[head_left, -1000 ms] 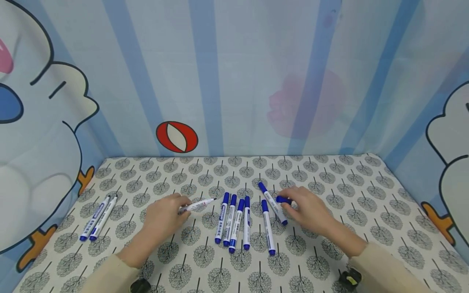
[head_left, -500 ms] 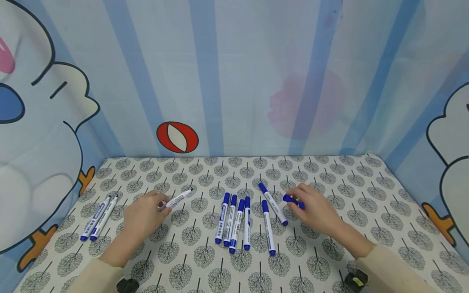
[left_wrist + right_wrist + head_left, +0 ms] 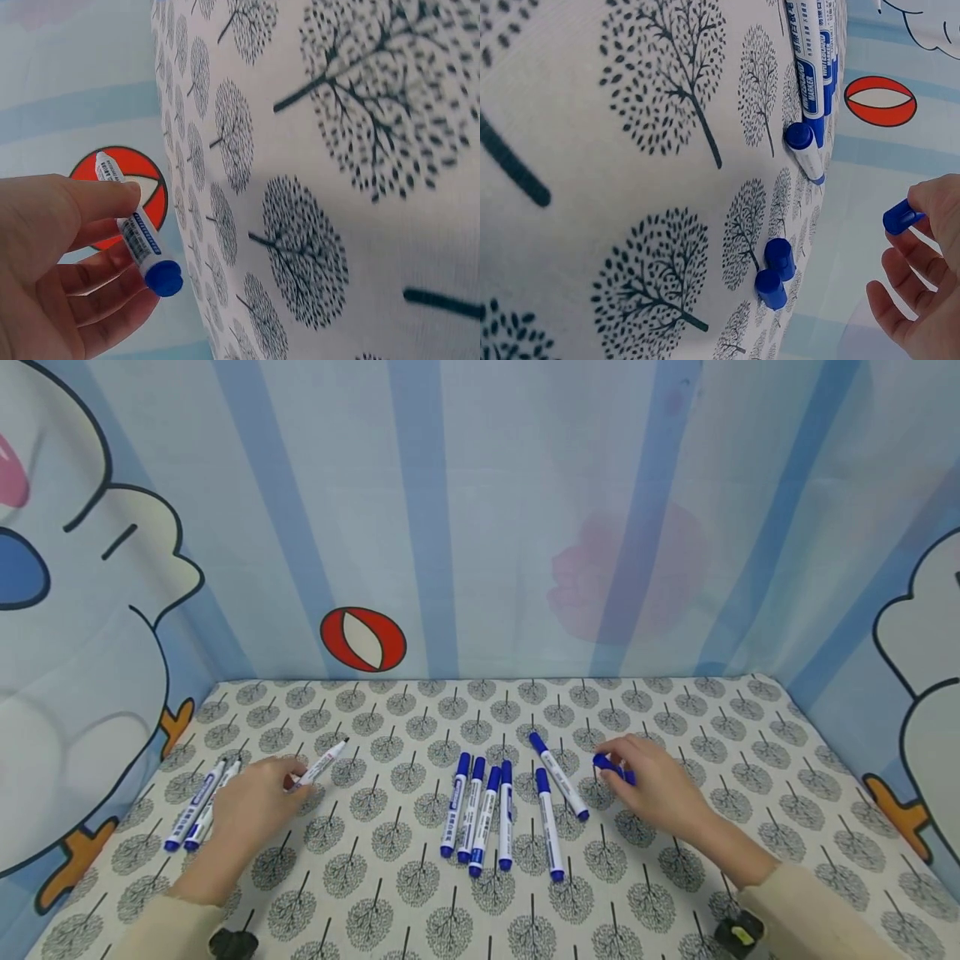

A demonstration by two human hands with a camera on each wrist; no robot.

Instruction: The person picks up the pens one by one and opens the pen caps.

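Head view: the left hand (image 3: 251,797) pinches an uncapped marker (image 3: 321,763) low over the tabletop (image 3: 675,710), tip pointing away, just right of two uncapped markers (image 3: 201,805). The right hand (image 3: 656,781) pinches a blue cap (image 3: 613,768) in its fingertips. Between the hands lie six capped markers (image 3: 480,806). Two loose caps (image 3: 775,272) show in the right wrist view.

uncapped white marker (image 3: 318,766) with a blue end, pinched in the left hand (image 3: 251,800), tip angled away; blue cap (image 3: 613,768) in the right hand (image 3: 652,785).
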